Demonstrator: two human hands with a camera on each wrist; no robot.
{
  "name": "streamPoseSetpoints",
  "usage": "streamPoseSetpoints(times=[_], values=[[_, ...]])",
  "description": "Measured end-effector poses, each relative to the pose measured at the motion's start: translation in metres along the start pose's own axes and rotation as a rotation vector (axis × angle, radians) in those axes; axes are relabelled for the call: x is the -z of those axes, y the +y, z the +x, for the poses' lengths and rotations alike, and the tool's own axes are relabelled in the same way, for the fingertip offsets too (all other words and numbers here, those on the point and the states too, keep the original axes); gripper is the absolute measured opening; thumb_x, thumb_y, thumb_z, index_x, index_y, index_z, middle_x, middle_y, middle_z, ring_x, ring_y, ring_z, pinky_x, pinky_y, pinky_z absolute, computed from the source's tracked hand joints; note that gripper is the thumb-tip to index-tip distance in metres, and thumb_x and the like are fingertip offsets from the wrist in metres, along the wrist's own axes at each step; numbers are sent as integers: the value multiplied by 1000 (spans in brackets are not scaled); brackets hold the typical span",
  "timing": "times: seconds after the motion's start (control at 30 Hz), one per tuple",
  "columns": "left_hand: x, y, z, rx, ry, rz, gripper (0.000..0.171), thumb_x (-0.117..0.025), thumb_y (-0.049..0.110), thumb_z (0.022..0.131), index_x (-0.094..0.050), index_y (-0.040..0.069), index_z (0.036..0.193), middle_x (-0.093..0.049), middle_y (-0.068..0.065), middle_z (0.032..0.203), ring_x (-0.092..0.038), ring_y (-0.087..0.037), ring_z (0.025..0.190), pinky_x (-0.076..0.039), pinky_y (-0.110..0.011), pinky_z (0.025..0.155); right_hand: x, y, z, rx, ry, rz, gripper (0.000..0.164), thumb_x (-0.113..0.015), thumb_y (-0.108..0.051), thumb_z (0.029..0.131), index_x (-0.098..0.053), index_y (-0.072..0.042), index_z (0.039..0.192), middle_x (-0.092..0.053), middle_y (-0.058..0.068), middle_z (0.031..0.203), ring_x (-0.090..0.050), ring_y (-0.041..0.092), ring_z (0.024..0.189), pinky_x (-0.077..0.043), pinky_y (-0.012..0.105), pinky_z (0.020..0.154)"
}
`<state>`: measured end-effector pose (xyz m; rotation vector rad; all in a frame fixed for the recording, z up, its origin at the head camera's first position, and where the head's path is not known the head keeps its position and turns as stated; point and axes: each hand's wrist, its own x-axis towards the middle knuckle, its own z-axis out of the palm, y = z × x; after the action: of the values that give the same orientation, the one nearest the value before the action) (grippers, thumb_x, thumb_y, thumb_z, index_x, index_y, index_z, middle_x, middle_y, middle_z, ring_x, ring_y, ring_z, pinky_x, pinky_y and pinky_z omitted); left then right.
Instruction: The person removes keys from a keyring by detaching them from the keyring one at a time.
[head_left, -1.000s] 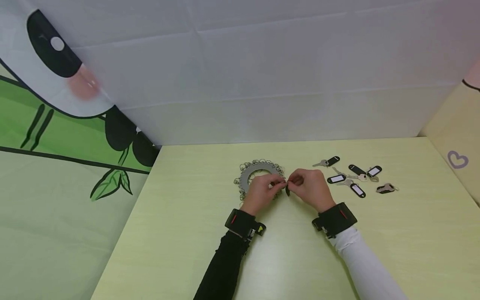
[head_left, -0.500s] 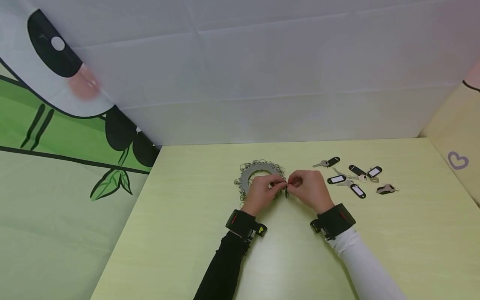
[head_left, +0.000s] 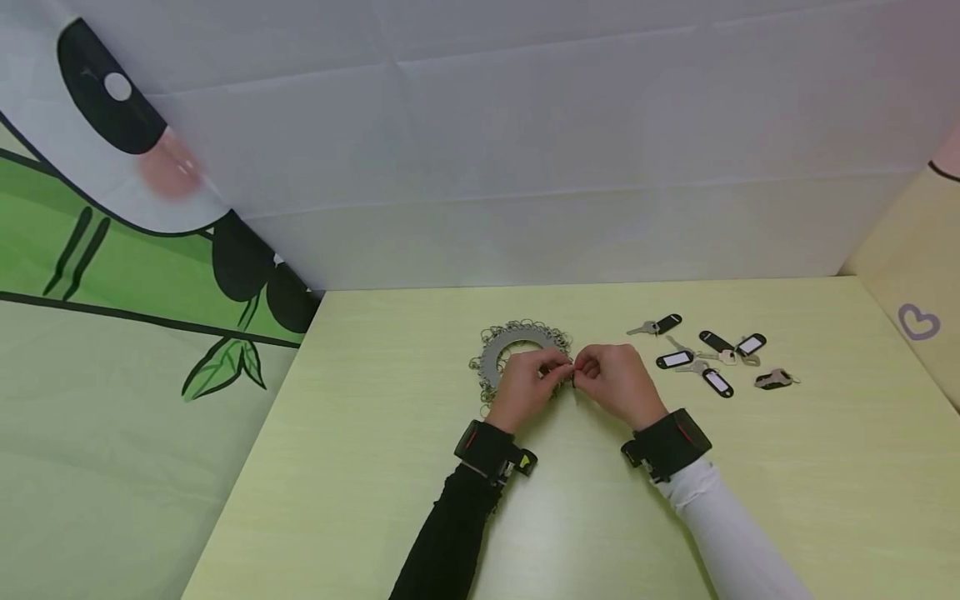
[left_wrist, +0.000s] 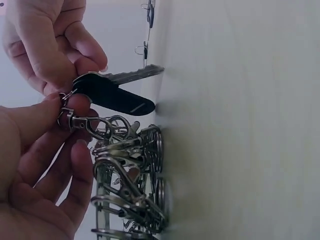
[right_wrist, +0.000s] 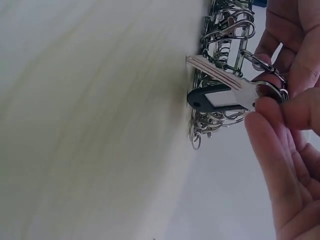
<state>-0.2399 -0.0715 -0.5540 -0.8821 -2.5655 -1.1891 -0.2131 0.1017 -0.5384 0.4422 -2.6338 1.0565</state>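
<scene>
In front of me lies a flat grey ring (head_left: 489, 360) edged with several metal swivel clasps (left_wrist: 130, 155). At its right side my left hand (head_left: 525, 382) pinches the small end ring of one swivel clasp (left_wrist: 82, 122) between thumb and finger. Fingertip to fingertip with it, my right hand (head_left: 618, 382) grips a silver key (right_wrist: 220, 76) and its black key tag (right_wrist: 200, 101) by their ring end. Key blade and tag both point down toward the table. Fingers partly hide where the key's ring meets the clasp's ring.
Right of my hands, several keys with black tags (head_left: 716, 383) lie loosely grouped on the pale table (head_left: 375, 467). One tagged key (head_left: 776, 379) sits apart at the far right. A white cloth wall (head_left: 525, 242) rises behind the table.
Both hands stay together at the ring's right edge. My right hand has shifted slightly toward me, and the hanging black tag has turned so less of it shows in the head view.
</scene>
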Motion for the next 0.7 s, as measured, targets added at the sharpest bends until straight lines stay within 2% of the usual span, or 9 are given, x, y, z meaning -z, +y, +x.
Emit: streamPoseSetpoints(times=[0.13, 0.27, 0.37, 0.53, 0.7], values=[[0, 1, 0, 17, -8, -20, 12, -67, 24, 94, -76, 16, 94, -76, 1, 85, -62, -1, 73, -53, -19, 65, 0, 2, 0, -1, 42, -28, 5, -76, -10, 76, -73, -6, 77, -74, 6, 68, -65, 11, 61, -58, 34, 57], [0, 1, -1, 20, -11, -13, 13, -67, 26, 93, -76, 17, 92, -76, 2, 85, -61, 3, 73, -54, -16, 67, 2, 3, 0, -5, 119, -58, 5, -75, -11, 76, -72, -7, 73, -73, 7, 65, -65, 12, 59, -57, 36, 55], [0, 3, -1, 11, -3, 4, 13, -67, 26, 94, -76, 17, 93, -76, 3, 85, -61, 5, 73, -54, -15, 67, 4, 3, 1, 11, 147, -59, 5, -73, -10, 77, -72, -7, 73, -73, 6, 65, -65, 12, 58, -57, 36, 54], [0, 5, 0, -35, 36, 65, 12, -67, 23, 94, -76, 16, 96, -77, 1, 85, -64, 1, 73, -56, -19, 65, 6, 2, 2, 20, 138, -35, 5, -72, -10, 79, -72, -7, 75, -73, 6, 67, -65, 12, 60, -58, 35, 55], [-2, 5, 1, -50, 83, 87, 10, -68, 21, 93, -76, 15, 95, -77, 0, 84, -65, -3, 72, -56, -23, 63, 9, 2, 1, -56, 89, 61, 4, -74, -11, 82, -73, -8, 81, -75, 9, 74, -68, 15, 65, -59, 38, 60]])
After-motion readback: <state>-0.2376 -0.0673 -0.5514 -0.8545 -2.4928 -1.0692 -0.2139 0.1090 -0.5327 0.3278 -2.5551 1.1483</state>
